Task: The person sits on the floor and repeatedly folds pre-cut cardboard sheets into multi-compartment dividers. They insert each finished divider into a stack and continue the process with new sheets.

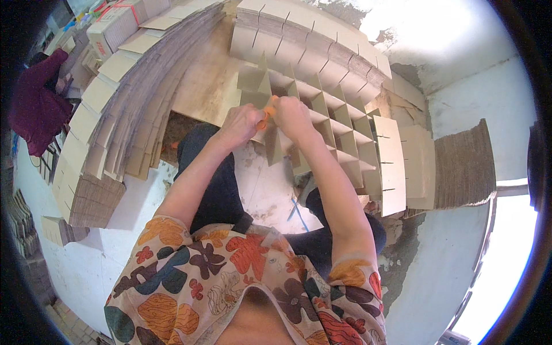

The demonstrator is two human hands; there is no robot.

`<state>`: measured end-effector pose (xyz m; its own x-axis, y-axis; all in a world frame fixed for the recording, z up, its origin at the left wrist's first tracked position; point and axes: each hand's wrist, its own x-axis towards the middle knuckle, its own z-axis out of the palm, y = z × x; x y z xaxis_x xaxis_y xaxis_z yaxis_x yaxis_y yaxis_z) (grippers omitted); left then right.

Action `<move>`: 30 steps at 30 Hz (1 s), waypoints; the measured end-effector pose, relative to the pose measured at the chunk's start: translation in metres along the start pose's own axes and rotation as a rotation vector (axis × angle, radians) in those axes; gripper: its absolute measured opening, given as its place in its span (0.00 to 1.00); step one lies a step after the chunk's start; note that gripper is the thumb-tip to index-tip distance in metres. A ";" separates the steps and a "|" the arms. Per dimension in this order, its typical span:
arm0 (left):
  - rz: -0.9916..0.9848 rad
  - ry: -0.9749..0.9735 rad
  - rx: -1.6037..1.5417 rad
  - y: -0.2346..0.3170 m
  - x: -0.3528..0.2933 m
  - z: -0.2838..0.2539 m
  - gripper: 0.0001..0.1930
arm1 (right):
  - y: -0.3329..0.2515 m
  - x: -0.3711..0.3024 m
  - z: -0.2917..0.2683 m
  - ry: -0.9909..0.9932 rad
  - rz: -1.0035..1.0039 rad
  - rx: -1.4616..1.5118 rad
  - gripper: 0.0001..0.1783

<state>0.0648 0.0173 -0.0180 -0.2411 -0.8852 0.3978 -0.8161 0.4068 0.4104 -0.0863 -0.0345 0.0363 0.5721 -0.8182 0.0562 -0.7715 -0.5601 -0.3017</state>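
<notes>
A grid of slotted cardboard dividers point(335, 127) stands in front of me, its upright strips crossing to form several square cells. At its near left end, my left hand point(242, 122) and my right hand point(292, 117) are close together, fingers closed around a cardboard divider strip point(273, 148). The exact grip of the fingertips is partly hidden. Orange finger covers point(263, 122) show on the fingers. Beside the grid's right end, a pale slotted cardboard strip point(393, 167) leans.
A long curved stack of cardboard strips point(103, 146) runs along the left. Another row of slotted cardboard point(310, 43) stands behind the grid. At right is a brown cardboard stack point(464, 167) near the wall. A person in dark maroon point(37, 109) sits at far left.
</notes>
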 end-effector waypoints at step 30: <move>0.204 -0.568 -0.081 -0.009 0.135 0.041 0.31 | 0.144 -0.162 -0.122 0.243 0.205 -0.106 0.51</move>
<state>0.0183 -0.1155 -0.0014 -0.6493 -0.7604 -0.0153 -0.6866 0.5774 0.4418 -0.3236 0.0017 0.0996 0.3283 -0.9152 0.2337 -0.8957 -0.3802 -0.2305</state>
